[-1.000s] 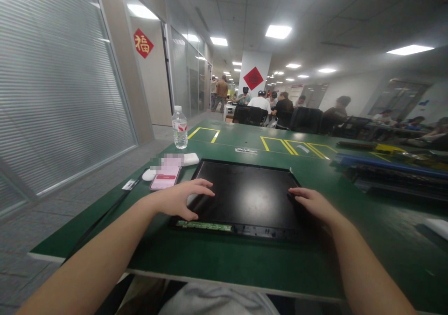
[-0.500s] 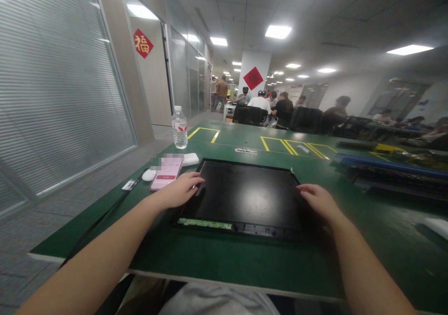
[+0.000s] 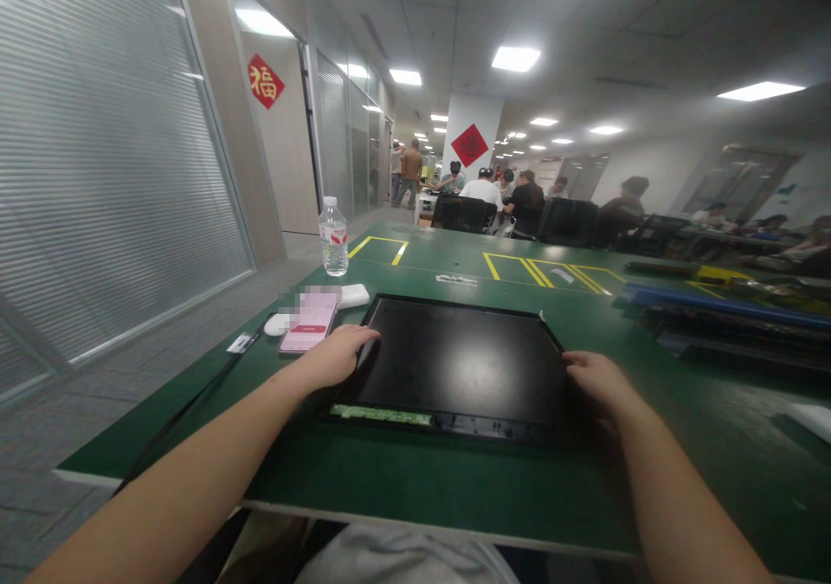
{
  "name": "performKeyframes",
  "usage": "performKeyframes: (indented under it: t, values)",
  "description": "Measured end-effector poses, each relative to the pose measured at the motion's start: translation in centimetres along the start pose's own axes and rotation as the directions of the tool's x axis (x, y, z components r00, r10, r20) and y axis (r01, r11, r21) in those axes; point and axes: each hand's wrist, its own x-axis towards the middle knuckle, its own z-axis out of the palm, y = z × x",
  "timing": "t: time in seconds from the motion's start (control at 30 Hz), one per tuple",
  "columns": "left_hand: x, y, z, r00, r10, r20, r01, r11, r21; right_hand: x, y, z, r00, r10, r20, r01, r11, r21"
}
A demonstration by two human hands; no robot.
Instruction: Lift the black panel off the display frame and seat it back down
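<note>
A flat black panel [image 3: 454, 359] lies on the green table [image 3: 421, 480] in front of me, with a thin green circuit strip [image 3: 380, 413] along its near edge. My left hand [image 3: 334, 355] sits at the panel's left edge, fingers curled round it. At the opposite edge my right hand [image 3: 597, 378] rests with its fingers bent over the rim. Both forearms reach in from the bottom of the view.
A pink phone [image 3: 310, 323], a white case [image 3: 354, 294] and a water bottle [image 3: 333, 238] stand left of the panel. A black cable [image 3: 195, 398] runs along the table's left edge. Blue and black stacked parts [image 3: 727, 320] lie at the right. Several people [image 3: 484, 188] sit far behind.
Both hands slid outward off the panel's face to its side edges. The left hand's spread fingers have curled round the left edge; the right hand moved right to the rim.
</note>
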Motion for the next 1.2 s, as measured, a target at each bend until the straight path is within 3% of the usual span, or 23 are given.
performKeyframes:
  t: [0.33, 0.6, 1.2]
  values:
    - [0.3, 0.6, -0.4, 0.999, -0.025, -0.03, 0.023, 0.997, -0.068, 0.4, 0.9, 0.7, 1.0, -0.009, 0.026, 0.007, 0.998, 0.058]
    - [0.5, 0.7, -0.8, 0.999, 0.027, -0.032, -0.028, 0.999, -0.04, 0.7, 1.1, 0.7, 1.0, -0.024, -0.014, 0.025, 0.999, 0.046]
    - [0.2, 0.7, 0.4, 0.986, -0.16, -0.047, 0.155, 0.983, -0.099, -0.1, 1.0, 1.0, 1.0, -0.022, -0.008, 0.023, 0.984, 0.177]
